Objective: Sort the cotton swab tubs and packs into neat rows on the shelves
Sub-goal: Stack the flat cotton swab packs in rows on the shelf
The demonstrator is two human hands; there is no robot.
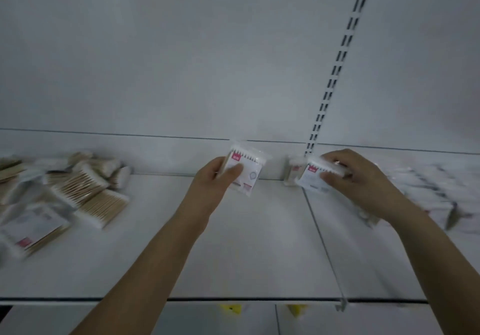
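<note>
The left hand (220, 176) grips a clear plastic pack of wooden-stemmed cotton swabs (245, 170) upright above the white metal shelf (246, 244), apparently ready to join a row. The right hand (348, 176) pinches a second white-labelled swab pack (313, 176) against a small clear tub (292, 170) by the back wall. A jumbled heap of unsorted swab packs (67, 192) waits at far left.
</note>
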